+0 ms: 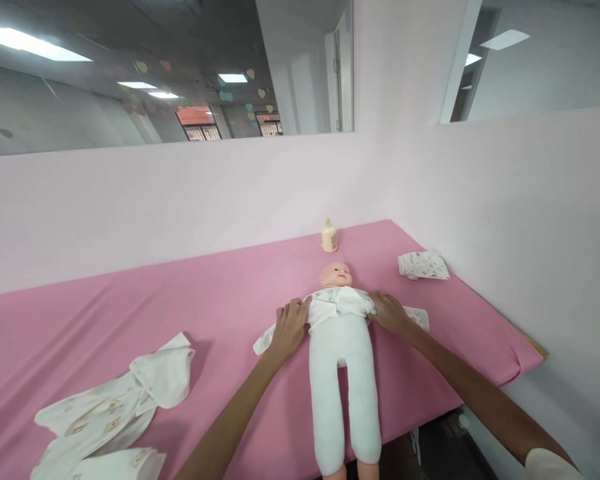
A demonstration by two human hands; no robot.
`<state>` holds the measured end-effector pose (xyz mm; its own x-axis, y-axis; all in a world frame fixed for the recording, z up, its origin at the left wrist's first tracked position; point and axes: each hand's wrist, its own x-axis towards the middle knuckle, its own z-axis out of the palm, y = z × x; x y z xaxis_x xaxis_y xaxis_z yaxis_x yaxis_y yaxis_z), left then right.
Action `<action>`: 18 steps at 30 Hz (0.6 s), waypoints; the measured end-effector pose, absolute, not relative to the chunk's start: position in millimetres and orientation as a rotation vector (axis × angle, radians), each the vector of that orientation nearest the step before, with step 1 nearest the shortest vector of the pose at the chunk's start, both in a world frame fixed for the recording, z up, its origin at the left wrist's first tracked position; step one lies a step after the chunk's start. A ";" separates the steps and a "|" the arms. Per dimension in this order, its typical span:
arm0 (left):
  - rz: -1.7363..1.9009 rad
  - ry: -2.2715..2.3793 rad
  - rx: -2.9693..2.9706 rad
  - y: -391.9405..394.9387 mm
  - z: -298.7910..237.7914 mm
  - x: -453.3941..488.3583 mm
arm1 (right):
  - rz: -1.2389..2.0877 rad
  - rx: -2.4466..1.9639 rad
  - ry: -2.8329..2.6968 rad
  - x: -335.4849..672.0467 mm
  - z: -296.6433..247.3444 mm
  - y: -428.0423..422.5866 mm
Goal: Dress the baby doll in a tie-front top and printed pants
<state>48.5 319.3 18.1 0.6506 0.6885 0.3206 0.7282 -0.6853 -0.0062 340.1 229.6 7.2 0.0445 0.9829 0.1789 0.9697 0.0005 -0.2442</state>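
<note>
A baby doll (pixel 344 360) lies on its back on the pink-covered table, its head toward the wall and its feet at the near edge. Its legs and lower body are white. A small white printed baby shirt (pixel 336 301) covers its chest, with sleeves stretched out to both sides. At the doll's left-hand side in view, my left hand (pixel 291 325) has its fingers closed on the shirt's edge. My right hand (pixel 391 313) grips the opposite edge near the armpit. The fingertips of both hands are partly hidden by the cloth.
Behind the doll's head stands a cream pump bottle (pixel 329 239). A folded printed cloth (pixel 424 265) lies at the right. Crumpled white baby clothes (pixel 115 407) lie at the near left of the pink table cover (pixel 220 300). Walls border the table behind and right.
</note>
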 end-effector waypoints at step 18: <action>-0.653 -1.302 -2.788 278.6 10.6 27.4 | -0.062 -2.397 -1.423 460.1 21.6 243.9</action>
